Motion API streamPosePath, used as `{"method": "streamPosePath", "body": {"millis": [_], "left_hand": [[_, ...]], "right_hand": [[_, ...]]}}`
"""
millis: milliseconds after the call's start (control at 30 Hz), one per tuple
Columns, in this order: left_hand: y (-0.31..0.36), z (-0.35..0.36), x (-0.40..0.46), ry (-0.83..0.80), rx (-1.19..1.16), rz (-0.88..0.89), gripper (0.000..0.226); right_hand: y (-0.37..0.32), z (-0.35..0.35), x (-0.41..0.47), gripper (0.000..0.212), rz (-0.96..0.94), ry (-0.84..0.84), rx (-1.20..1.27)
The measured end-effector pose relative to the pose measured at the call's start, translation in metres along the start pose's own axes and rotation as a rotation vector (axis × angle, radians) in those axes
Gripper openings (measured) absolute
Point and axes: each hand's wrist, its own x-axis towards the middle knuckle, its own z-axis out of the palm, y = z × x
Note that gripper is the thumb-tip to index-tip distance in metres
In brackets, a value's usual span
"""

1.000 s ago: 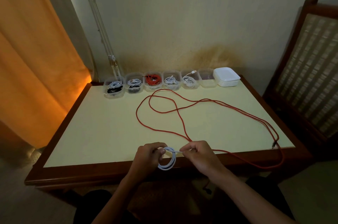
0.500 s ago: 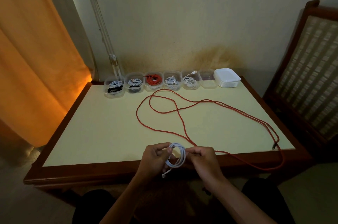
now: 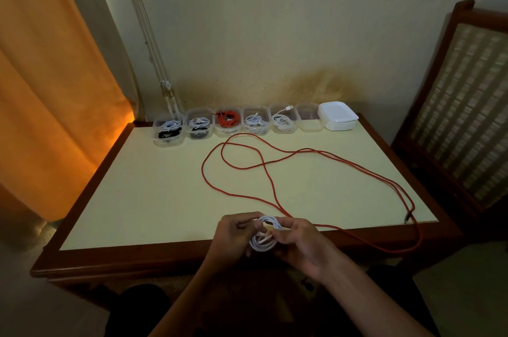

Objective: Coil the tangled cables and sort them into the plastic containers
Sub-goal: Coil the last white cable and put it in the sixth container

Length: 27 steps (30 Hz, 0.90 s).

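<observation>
Two hands, left (image 3: 233,237) and right (image 3: 299,243), both gripping one coiled white cable (image 3: 264,235) above the table edge (image 3: 137,257).

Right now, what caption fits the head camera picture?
Both hands hold a coiled white cable; a red cable sprawls across the table.

A pale yellow tabletop (image 3: 154,199) with a dark wooden border stands against a cream wall (image 3: 275,20) that bears a brownish stain low down. An orange curtain (image 3: 49,89) hangs at the left, glowing near its lower edge. A wooden chair (image 3: 461,105) with a woven back stands at the right.
</observation>
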Motion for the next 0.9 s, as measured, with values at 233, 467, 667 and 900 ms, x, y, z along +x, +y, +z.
{"method": "streamPosePath", "body": {"millis": [233,467,667,900], "left_hand": [[0.004,0.008,0.011,0.213,0.461,-0.300,0.033],[0.020,-0.003,0.006,0.006,-0.226,-0.576,0.028],[0.012,-0.002,0.006,-0.044,0.199,-0.481,0.021],[0.010,0.005,0.002,-0.104,0.558,-0.272,0.009]], "right_hand": [[0.012,0.005,0.009,0.025,-0.229,0.285,-0.346],[0.022,0.011,0.011,0.020,-0.313,0.363,-0.438],[0.017,0.010,0.011,0.018,-0.072,0.271,-0.559],[0.014,0.008,0.005,0.035,-0.028,0.121,-0.709]]}}
